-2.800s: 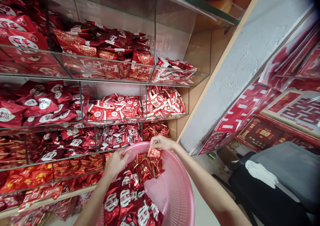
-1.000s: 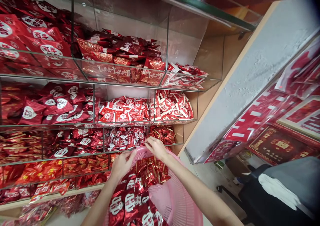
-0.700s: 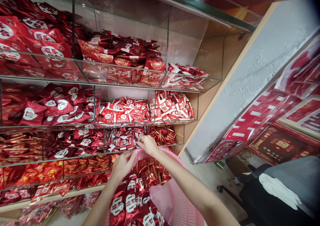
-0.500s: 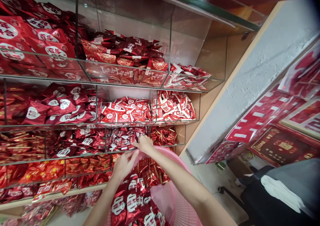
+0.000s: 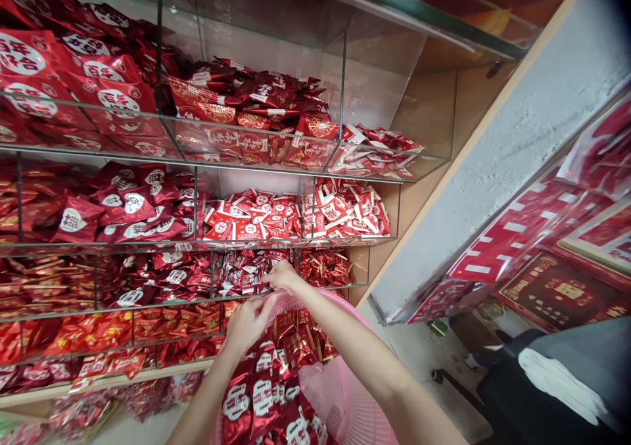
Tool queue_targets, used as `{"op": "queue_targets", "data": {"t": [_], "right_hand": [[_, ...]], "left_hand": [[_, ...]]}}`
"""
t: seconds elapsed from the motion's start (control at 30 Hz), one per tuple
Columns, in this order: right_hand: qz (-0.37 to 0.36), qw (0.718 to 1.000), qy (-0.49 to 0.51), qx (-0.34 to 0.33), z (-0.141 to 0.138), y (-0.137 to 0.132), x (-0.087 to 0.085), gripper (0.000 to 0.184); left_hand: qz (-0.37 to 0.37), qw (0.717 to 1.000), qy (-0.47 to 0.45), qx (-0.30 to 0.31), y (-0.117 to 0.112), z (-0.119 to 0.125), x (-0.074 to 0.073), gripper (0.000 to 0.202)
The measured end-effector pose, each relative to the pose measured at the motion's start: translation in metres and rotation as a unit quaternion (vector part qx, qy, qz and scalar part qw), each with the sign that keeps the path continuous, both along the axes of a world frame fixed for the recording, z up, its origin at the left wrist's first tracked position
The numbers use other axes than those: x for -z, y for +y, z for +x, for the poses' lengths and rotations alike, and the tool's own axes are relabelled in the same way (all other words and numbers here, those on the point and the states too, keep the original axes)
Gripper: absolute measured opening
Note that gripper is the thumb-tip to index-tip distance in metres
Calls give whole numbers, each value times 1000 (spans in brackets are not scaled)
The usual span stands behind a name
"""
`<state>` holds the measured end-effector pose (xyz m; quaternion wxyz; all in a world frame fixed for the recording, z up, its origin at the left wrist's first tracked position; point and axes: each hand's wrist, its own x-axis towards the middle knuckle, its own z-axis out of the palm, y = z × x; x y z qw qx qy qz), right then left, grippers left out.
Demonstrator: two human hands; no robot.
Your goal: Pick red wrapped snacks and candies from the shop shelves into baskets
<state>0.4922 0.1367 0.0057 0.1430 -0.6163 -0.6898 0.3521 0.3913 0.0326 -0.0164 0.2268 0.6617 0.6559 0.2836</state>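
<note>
My right hand [image 5: 283, 277] reaches over the far rim of a pink plastic basket [image 5: 352, 308] into a low shelf compartment. Its fingers are bent together at a pile of small red-and-white packets [image 5: 240, 273]; what they pinch, if anything, is hidden. At the basket's left rim, my left hand [image 5: 247, 321] curls round the edge, thumb pointing inward. Inside the basket lie larger dark red packets with white labels [image 5: 263, 396] and shiny red-and-gold packets [image 5: 298, 343]. My forearms cover part of the basket.
Glass-divided shelves [image 5: 246, 167] hold red packets in several rows, with a glass shelf edge [image 5: 394, 8] overhead. To the right stand a white wall [image 5: 473, 169], red decorations [image 5: 507, 234] and a dark chair [image 5: 532, 392] with a white cloth. Bagged packets [image 5: 81, 409] lie under the shelves.
The view has shifted slightly, so the shelves sit a little further right. My right hand's fingers have bent down more among the small packets. My left hand stays at the basket rim.
</note>
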Motion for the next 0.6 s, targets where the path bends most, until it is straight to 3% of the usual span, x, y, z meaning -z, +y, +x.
{"op": "queue_targets", "data": {"t": [0.1,0.17,0.3,0.47,0.6], "right_hand": [[20,999,9,-40,9,0,-14,19],[107,991,-20,-75,15,-4,-24,19],[294,930,-182,-127,21,-15,-30,18],[309,871,-284,-254,23,-21,-9,25],[309,861,-305,-266,31,-19,-2,22]], "left_hand": [[0,1000,14,0,0,0,-1,53],[1,1000,17,-1,0,0,0,54],[5,1000,3,0,0,1,0,53],[-7,1000,-9,1,-1,1,-2,53],[-8,1000,-17,-6,-2,1,-3,52]]}}
